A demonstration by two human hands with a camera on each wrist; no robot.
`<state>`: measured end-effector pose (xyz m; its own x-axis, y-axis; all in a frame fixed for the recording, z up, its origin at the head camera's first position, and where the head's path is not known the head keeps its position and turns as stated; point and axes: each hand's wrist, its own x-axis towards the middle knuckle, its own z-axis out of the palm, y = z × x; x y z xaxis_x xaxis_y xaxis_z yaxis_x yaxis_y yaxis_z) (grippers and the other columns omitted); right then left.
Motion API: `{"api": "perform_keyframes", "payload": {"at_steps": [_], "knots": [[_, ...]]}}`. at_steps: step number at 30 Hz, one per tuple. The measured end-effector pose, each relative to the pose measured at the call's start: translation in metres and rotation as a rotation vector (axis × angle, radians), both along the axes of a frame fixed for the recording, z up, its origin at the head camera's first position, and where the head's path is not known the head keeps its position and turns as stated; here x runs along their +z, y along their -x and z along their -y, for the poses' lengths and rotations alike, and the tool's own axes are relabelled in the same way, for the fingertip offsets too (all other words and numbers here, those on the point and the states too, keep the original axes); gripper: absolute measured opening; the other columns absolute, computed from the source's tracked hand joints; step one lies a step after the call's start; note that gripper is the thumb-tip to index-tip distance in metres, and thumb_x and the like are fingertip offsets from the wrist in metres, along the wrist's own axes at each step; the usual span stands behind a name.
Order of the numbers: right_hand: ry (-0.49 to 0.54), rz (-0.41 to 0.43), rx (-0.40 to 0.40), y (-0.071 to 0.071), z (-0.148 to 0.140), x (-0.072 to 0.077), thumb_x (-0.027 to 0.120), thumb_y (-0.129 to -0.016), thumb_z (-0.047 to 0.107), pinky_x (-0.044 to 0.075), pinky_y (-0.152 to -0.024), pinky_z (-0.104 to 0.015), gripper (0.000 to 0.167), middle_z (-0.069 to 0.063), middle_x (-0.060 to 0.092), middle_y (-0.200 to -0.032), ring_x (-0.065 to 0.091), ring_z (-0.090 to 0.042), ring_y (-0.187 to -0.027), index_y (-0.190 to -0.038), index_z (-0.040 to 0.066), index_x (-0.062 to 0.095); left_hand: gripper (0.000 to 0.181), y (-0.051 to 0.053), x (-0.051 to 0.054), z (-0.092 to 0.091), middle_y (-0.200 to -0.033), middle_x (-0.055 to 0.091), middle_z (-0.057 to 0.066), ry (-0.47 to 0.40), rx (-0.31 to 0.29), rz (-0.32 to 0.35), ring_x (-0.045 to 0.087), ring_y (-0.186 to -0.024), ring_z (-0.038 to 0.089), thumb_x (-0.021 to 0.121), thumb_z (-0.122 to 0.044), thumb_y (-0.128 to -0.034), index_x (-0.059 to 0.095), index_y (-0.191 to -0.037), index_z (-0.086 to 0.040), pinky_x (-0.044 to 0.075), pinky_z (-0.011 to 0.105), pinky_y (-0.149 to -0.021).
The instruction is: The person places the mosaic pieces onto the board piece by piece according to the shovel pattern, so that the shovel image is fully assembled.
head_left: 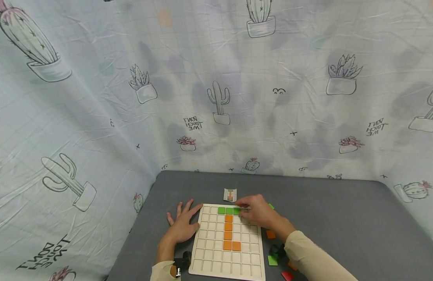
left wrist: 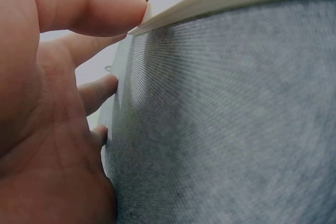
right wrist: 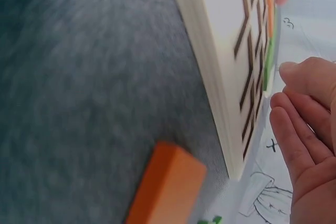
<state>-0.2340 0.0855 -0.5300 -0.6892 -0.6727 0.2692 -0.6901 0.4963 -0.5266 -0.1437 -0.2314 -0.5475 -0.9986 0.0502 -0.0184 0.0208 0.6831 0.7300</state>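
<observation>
A pale wooden grid board [head_left: 216, 255] lies on the grey table. Along its top row sit green square tiles [head_left: 229, 211]; a column of orange tiles [head_left: 228, 226] runs down below them, with one more orange tile [head_left: 236, 246] beside its foot. My left hand [head_left: 182, 226] has its fingers spread, index finger and thumb touching the board's upper left edge. Over the top row's right part is my right hand [head_left: 256, 210], its fingertips beside the rightmost green tile [right wrist: 271, 66]. No tile shows between those fingers in the right wrist view.
Behind the board lies a small pattern card [head_left: 230, 194]. Loose tiles lie right of the board: an orange one [head_left: 270, 234], a green one [head_left: 272, 260], a red one [head_left: 287, 276], and others partly under the right arm. A cactus-print curtain [head_left: 237, 97] surrounds the table.
</observation>
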Motion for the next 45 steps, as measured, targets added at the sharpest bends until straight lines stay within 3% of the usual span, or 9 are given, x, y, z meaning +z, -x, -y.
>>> {"api": "perform_keyframes", "payload": {"at_steps": [7,15,20,26,31,36,40,45], "knots": [[0.028,0.028,0.019,-0.007,-0.02,0.009,0.079,-0.099,0.009,0.068,-0.092,-0.042,0.031,-0.009,0.082,-0.124,0.08,-0.023,-0.107,-0.13,0.004,0.08,0.07,0.001,-0.001,0.0,-0.18,0.027,0.022,0.01,-0.007,-0.001,-0.001,-0.167,0.057,0.068,-0.005,-0.093,0.058,-0.161,-0.018,-0.025,0.085,-0.118],[0.042,0.085,0.012,-0.02,-0.051,0.012,0.083,-0.097,0.01,0.069,-0.087,-0.043,0.031,-0.01,0.083,-0.12,0.081,-0.021,-0.101,-0.127,0.005,0.081,0.071,0.002,-0.003,0.003,-0.181,0.025,0.021,0.0,-0.016,0.02,-0.003,-0.168,0.057,0.066,-0.005,-0.0937,0.057,-0.162,-0.02,-0.026,0.084,-0.117],[0.061,0.134,-0.001,-0.035,-0.071,0.013,0.083,-0.097,0.011,0.069,-0.087,-0.04,0.032,-0.012,0.083,-0.119,0.081,-0.023,-0.102,-0.127,0.003,0.08,0.071,0.003,-0.002,0.005,-0.181,0.024,0.02,-0.01,-0.023,0.04,-0.004,-0.167,0.057,0.066,-0.006,-0.0945,0.056,-0.163,-0.021,-0.028,0.085,-0.116],[0.1,0.114,-0.004,-0.053,-0.092,0.014,0.085,-0.097,0.019,0.069,-0.086,-0.04,0.034,-0.008,0.084,-0.117,0.081,-0.017,-0.103,-0.127,0.004,0.08,0.07,0.002,0.0,0.006,-0.182,0.023,0.02,-0.016,-0.028,0.046,-0.006,-0.168,0.056,0.067,-0.006,-0.0957,0.055,-0.163,-0.021,-0.028,0.085,-0.116],[0.147,0.09,-0.003,-0.07,-0.108,0.014,0.086,-0.095,0.016,0.069,-0.084,-0.036,0.032,-0.008,0.084,-0.114,0.081,-0.018,-0.1,-0.125,0.003,0.081,0.071,0.002,0.001,0.005,-0.182,0.023,0.02,-0.013,-0.029,0.045,-0.006,-0.168,0.056,0.067,-0.006,-0.0953,0.055,-0.163,-0.021,-0.027,0.085,-0.116],[0.16,0.131,-0.039,-0.087,-0.123,0.02,0.087,-0.095,0.02,0.069,-0.084,-0.036,0.033,-0.01,0.083,-0.115,0.081,-0.02,-0.101,-0.124,0.005,0.081,0.07,0.002,0.001,0.004,-0.181,0.023,0.021,-0.015,-0.028,0.045,-0.006,-0.168,0.056,0.067,-0.005,-0.0955,0.055,-0.163,-0.021,-0.028,0.085,-0.116],[0.17,0.16,-0.084,-0.098,-0.13,0.023,0.088,-0.094,0.023,0.069,-0.086,-0.036,0.035,-0.011,0.083,-0.118,0.081,-0.016,-0.103,-0.124,0.006,0.081,0.07,0.002,0.001,0.004,-0.181,0.024,0.02,-0.012,-0.022,0.048,-0.005,-0.168,0.056,0.067,-0.006,-0.0952,0.056,-0.163,-0.021,-0.028,0.085,-0.116],[0.207,0.096,-0.117,-0.11,-0.135,0.02,0.091,-0.09,0.02,0.068,-0.085,-0.03,0.036,-0.009,0.083,-0.116,0.078,-0.005,-0.103,-0.122,0.006,0.081,0.07,0.003,-0.001,0.003,-0.181,0.024,0.02,-0.008,-0.026,0.042,-0.004,-0.167,0.057,0.067,-0.006,-0.0953,0.056,-0.163,-0.021,-0.027,0.085,-0.116]]}}
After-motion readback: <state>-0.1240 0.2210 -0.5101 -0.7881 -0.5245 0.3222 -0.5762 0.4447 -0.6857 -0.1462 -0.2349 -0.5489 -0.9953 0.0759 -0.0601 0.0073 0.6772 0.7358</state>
